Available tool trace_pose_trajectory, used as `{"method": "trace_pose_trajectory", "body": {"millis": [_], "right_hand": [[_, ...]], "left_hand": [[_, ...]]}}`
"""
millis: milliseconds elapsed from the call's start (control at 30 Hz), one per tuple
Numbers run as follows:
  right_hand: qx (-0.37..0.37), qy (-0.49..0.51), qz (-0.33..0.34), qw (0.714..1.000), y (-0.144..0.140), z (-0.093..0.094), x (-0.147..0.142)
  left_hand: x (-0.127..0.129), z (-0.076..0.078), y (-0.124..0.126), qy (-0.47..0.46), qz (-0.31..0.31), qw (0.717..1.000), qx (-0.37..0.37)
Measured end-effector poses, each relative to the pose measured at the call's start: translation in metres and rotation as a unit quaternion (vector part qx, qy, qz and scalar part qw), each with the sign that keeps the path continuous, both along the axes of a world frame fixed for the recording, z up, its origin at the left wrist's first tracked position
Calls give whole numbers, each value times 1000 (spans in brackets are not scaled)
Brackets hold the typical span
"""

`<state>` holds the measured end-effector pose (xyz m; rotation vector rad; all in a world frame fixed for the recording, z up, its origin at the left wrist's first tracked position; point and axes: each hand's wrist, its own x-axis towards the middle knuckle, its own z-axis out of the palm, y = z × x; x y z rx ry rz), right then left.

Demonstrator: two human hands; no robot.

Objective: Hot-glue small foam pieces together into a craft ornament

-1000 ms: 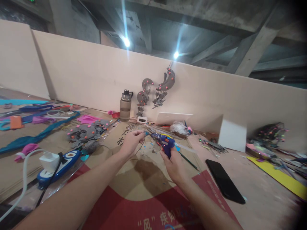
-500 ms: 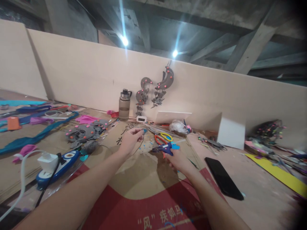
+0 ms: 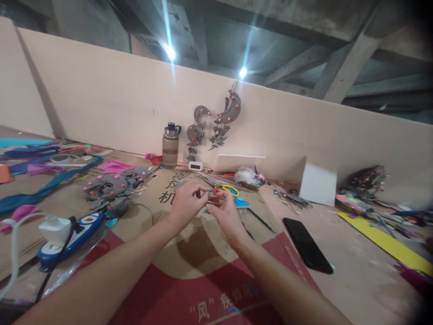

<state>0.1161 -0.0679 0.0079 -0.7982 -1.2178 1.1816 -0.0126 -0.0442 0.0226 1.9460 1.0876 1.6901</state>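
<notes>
My left hand (image 3: 189, 203) and my right hand (image 3: 228, 216) meet above the cardboard sheet, fingertips pinched and almost touching. Between them runs a short stretch of thin grey cord (image 3: 212, 202); a small piece at its end is mostly hidden by the fingers. Just behind the hands lie yellow-handled scissors (image 3: 232, 190) and an orange-red handle (image 3: 216, 192), partly covered. A blue cut piece (image 3: 242, 203) and a dark pencil (image 3: 261, 220) rest right of my right hand. Beside the right wrist, a dark blue tool (image 3: 249, 233) shows only in part.
A water bottle (image 3: 171, 146) and a small digital display (image 3: 195, 166) stand by the board wall. Grey hangings with pink dots (image 3: 230, 110) are on the wall. To the left are a grey felt pile (image 3: 111, 189) and a power strip (image 3: 72, 239); to the right, a phone (image 3: 307, 245).
My right hand has let go of the dark blue tool and moved up and left to the cord. My left hand stays pinched, now beside the right. The view has shifted slightly right.
</notes>
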Motion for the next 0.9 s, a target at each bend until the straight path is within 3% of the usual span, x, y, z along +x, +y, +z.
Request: {"method": "trace_pose_trajectory", "body": {"millis": [133,300,433,900], "right_hand": [[-32,-26,-22,999,4,5,-5],[62,-159,-126,977,7,8,-2],[89,-213,-175,957,9,8,1],[90,-266,-230,932,13,7,7]], "left_hand": [[-2,1,1,-41,4,998,-43],[-1,2,5,-89,-41,985,-143],[2,0,7,-136,-81,968,-193],[4,-8,9,-155,-131,954,-222]]}}
